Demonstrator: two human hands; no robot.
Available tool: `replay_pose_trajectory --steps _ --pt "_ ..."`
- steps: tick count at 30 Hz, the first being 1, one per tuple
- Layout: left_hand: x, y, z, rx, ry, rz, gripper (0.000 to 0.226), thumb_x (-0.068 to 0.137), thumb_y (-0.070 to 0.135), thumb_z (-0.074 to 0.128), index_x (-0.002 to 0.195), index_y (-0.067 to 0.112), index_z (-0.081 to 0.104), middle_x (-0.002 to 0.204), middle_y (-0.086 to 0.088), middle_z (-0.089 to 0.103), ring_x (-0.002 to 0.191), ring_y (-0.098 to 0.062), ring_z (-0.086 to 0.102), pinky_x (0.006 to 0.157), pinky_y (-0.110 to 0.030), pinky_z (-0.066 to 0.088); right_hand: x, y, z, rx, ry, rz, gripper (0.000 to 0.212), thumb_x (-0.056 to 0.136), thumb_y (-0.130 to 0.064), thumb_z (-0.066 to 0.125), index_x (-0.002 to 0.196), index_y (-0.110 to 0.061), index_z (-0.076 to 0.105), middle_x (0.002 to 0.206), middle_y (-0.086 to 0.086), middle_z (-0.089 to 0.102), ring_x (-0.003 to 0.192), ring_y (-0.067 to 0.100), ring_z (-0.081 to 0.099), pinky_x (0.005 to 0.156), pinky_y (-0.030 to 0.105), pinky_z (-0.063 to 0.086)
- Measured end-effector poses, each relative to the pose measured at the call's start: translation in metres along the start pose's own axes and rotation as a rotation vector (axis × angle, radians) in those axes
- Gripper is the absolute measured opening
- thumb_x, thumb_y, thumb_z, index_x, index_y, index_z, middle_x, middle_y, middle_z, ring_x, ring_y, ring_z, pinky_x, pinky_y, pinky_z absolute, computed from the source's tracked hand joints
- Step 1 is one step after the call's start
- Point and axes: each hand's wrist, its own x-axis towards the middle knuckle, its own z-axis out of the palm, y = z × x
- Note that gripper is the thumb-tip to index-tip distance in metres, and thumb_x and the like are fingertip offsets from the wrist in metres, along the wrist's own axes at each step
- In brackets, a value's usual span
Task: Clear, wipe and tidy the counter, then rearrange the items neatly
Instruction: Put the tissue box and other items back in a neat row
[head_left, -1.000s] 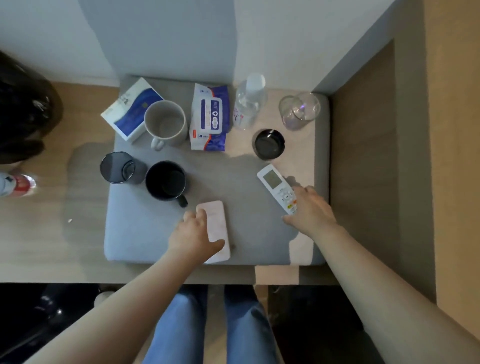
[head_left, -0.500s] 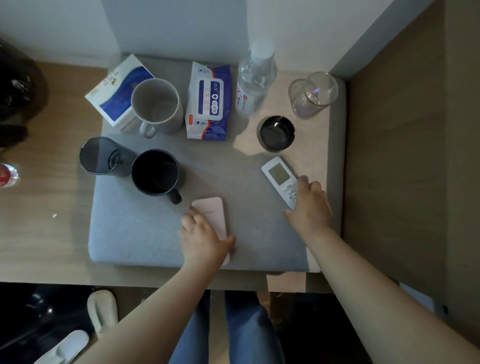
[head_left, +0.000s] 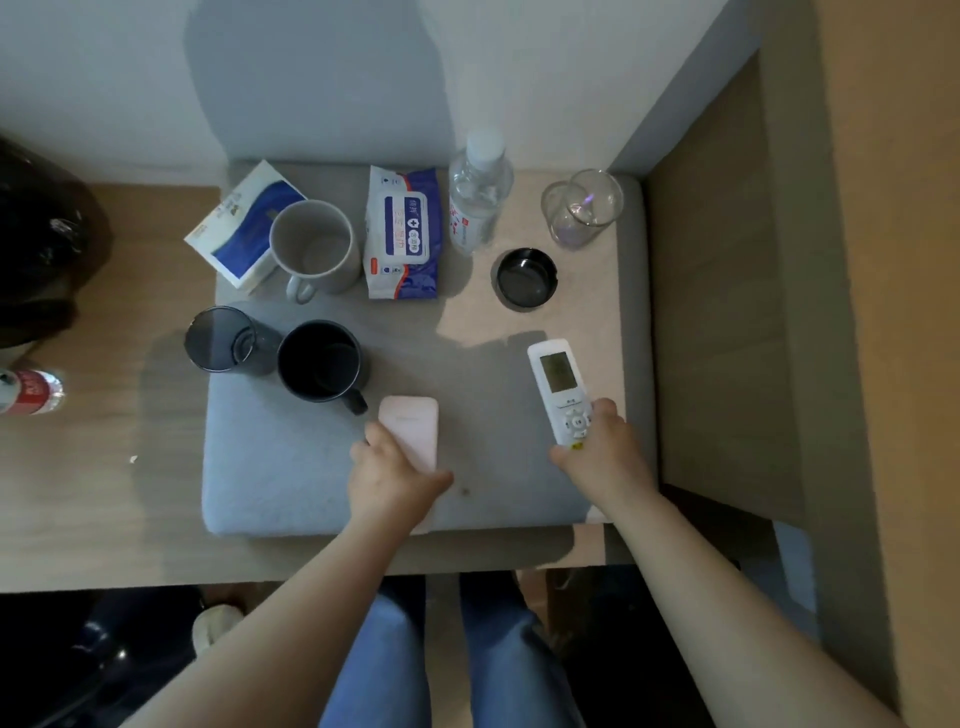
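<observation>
On the counter: a grey mat (head_left: 291, 467) covers a wooden counter (head_left: 104, 493) set against a white wall.
Left hand: the left hand (head_left: 389, 478) lies palm down on the near end of a pink phone (head_left: 410, 428), fingers curled over its left edge and thumb at its right edge; I cannot tell whether it grips or only rests.
Right hand: the right hand (head_left: 605, 457) is closed around the near end of a white remote (head_left: 558, 387), thumb on the left edge, fingers wrapped round the right.
Remote: screen end points away from the person, near the mat's right side.
Phone: flat on the mat, just beside the handle of a black mug (head_left: 319, 361).
Left row: a dark glass (head_left: 221, 340) stands touching the black mug.
Back row: a blue-and-white box (head_left: 244, 228), a grey mug (head_left: 314, 247), a pack of wipes (head_left: 402, 234), a water bottle (head_left: 475, 195) and a clear glass (head_left: 582, 208).
Middle right: a black ashtray (head_left: 525, 278) sits between the clear glass and the remote.
</observation>
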Motion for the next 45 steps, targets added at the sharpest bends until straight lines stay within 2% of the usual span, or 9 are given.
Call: replay_pose_trajectory --steps 3,6,11,14,22,27,33,38,45 --pt "-0.027 0.004 -0.030 -0.009 0.022 0.048 0.080 0.067 0.035 0.079 0.126 0.009 0.031 0.105 -0.005 0.035 0.087 -0.027 0.045 0.074 -0.033 0.038 -0.040 -0.016 -0.016 0.131 0.021 0.048 0.048 0.084 -0.024 0.069 0.120 -0.020 0.038 0.120 0.002 0.054 0.095 0.016 0.055 0.055 0.018 0.039" --pt "-0.057 0.011 -0.062 -0.032 0.013 0.147 0.073 0.065 0.034 0.078 0.119 0.014 0.033 0.105 -0.002 0.037 0.093 -0.030 0.050 0.075 -0.034 0.040 -0.079 -0.035 -0.033 0.260 0.051 0.091 0.051 0.083 -0.024 0.070 0.122 -0.023 0.037 0.122 0.000 0.053 0.099 0.015 0.056 0.056 0.017 0.040" --pt "-0.105 0.031 -0.121 -0.062 -0.001 0.345 0.064 0.058 0.035 0.074 0.107 0.021 0.037 0.104 -0.002 0.047 0.088 -0.027 0.052 0.071 -0.037 0.047 -0.147 -0.063 -0.063 0.366 0.167 0.060 0.059 0.083 -0.023 0.073 0.126 -0.024 0.032 0.129 0.002 0.052 0.107 0.014 0.054 0.070 0.021 0.046" --pt "-0.133 0.044 -0.153 -0.118 -0.022 0.441 0.060 0.051 0.041 0.069 0.102 0.028 0.040 0.099 0.001 0.057 0.085 -0.023 0.060 0.072 -0.041 0.054 -0.193 -0.073 -0.080 0.430 0.260 0.068 0.061 0.083 -0.022 0.074 0.126 -0.024 0.032 0.131 0.001 0.053 0.109 0.014 0.055 0.062 0.016 0.044" --pt "-0.216 0.091 -0.189 0.047 -0.111 0.785 0.080 0.060 0.039 0.077 0.128 0.029 0.037 0.110 0.006 0.048 0.095 -0.020 0.049 0.079 -0.033 0.043 -0.314 -0.057 -0.109 0.641 0.554 0.219 0.062 0.085 -0.024 0.071 0.133 -0.026 0.032 0.137 -0.002 0.050 0.081 0.001 0.049 0.049 0.010 0.037" --pt "-0.275 0.109 -0.164 0.118 -0.231 1.002 0.075 0.057 0.044 0.071 0.123 0.031 0.037 0.110 0.007 0.049 0.096 -0.015 0.051 0.069 -0.032 0.043 -0.384 -0.023 -0.123 0.718 0.675 0.330 0.060 0.087 -0.022 0.070 0.135 -0.024 0.034 0.141 0.000 0.048 0.098 0.012 0.049 0.042 0.008 0.036" --pt "-0.367 0.106 -0.107 0.234 -0.319 1.203 0.077 0.047 0.048 0.065 0.118 0.033 0.038 0.106 0.009 0.047 0.094 -0.013 0.050 0.064 -0.029 0.042 -0.469 0.037 -0.108 0.842 0.791 0.431 0.048 0.085 -0.027 0.068 0.121 -0.030 0.036 0.114 -0.010 0.050 0.091 0.007 0.051 0.047 0.012 0.036" --pt "-0.457 0.071 -0.040 0.397 -0.368 1.322 0.073 0.047 0.050 0.064 0.115 0.035 0.041 0.101 0.011 0.052 0.091 -0.017 0.053 0.068 -0.033 0.048 -0.556 0.113 -0.068 0.936 0.935 0.549 0.048 0.079 -0.023 0.068 0.115 -0.032 0.037 0.106 -0.010 0.058 0.086 0.002 0.057 0.059 0.027 0.044" --pt "-0.588 -0.007 0.054 0.499 -0.626 1.467 0.078 0.050 0.045 0.067 0.122 0.039 0.038 0.108 0.014 0.051 0.093 -0.014 0.053 0.070 -0.032 0.048 -0.696 0.221 0.000 1.007 1.104 0.739 0.046 0.082 -0.022 0.066 0.118 -0.027 0.037 0.105 -0.007 0.056 0.082 0.003 0.056 0.051 0.022 0.038"
